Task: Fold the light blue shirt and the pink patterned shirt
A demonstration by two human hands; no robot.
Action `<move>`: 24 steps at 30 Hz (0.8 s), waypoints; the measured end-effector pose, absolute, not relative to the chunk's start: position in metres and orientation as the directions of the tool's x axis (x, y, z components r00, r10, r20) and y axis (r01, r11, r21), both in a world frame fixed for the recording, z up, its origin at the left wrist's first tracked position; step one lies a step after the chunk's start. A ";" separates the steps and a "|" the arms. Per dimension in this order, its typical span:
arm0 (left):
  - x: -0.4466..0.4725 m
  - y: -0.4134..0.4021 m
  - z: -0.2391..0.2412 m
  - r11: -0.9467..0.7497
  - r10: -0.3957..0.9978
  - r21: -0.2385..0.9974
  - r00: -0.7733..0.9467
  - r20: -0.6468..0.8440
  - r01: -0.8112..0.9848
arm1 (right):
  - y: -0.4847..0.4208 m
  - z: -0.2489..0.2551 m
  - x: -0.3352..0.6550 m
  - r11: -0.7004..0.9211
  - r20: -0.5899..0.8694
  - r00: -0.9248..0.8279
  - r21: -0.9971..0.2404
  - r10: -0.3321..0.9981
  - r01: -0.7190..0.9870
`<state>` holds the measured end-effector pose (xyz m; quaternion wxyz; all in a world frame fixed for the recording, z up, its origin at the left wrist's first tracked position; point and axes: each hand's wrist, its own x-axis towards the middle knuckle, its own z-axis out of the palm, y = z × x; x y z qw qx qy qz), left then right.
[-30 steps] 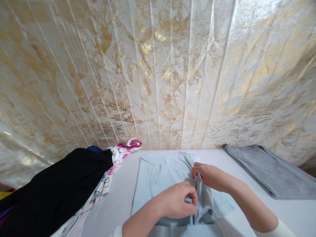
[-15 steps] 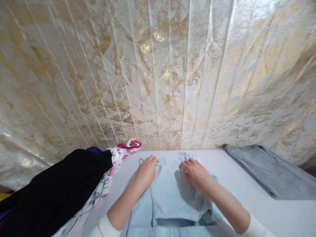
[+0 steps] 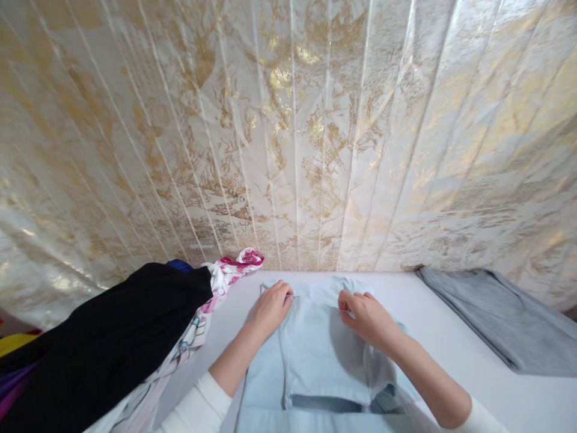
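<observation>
Black fabric lies heaped in a dark garment pile (image 3: 103, 343) far to the left of the pale blue garment (image 3: 315, 355), with a white cloth printed in pink and red (image 3: 225, 273) spilling from under it toward the wall. Nearer the blue piece, the person's left hand (image 3: 269, 310) rests on its far left corner, fingers curled down onto the cloth and apparently pinching the folded edge, though whether it truly grips cannot be told. The blue garment itself lies centred on the white table (image 3: 451, 337), folded inward into a narrow panel, smooth and matte like thin knit cotton. It looks light, limp and easily creased, best taken by corners or folded edges, both at once, since it would sag if lifted by one point. On its far right corner the right hand (image 3: 369, 316) presses, fingertips tucked at the fold. Well to the right of the blue piece lies a flat grey garment (image 3: 496, 319), soft and heathered. Behind everything hangs a glossy cream curtain (image 3: 288, 132) with gold marbling and vertical pleats.
</observation>
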<state>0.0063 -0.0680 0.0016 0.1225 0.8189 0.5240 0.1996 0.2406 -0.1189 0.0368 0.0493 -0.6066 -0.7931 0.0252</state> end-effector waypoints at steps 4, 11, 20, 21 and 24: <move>0.010 -0.069 0.005 -0.434 0.900 0.467 0.389 0.195 0.770 | -0.116 0.036 0.237 0.262 0.102 -0.253 -0.088 0.962 0.961; 0.009 -0.069 0.006 -0.414 0.910 0.487 0.365 0.198 0.769 | -0.113 0.024 0.236 0.210 0.082 -0.204 -0.069 0.976 0.975; 0.015 -0.070 -0.001 -0.423 0.906 0.463 0.367 0.211 0.779 | -0.119 0.039 0.238 0.176 0.117 -0.148 -0.281 0.982 0.943; 0.016 -0.071 -0.002 -0.420 0.908 0.459 0.360 0.216 0.783 | -0.118 0.042 0.240 0.170 0.121 -0.137 -0.334 0.983 0.927; 0.018 -0.074 -0.002 -0.402 0.915 0.448 0.331 0.230 0.799 | -0.116 0.043 0.245 0.110 0.084 -0.087 -0.335 0.993 0.936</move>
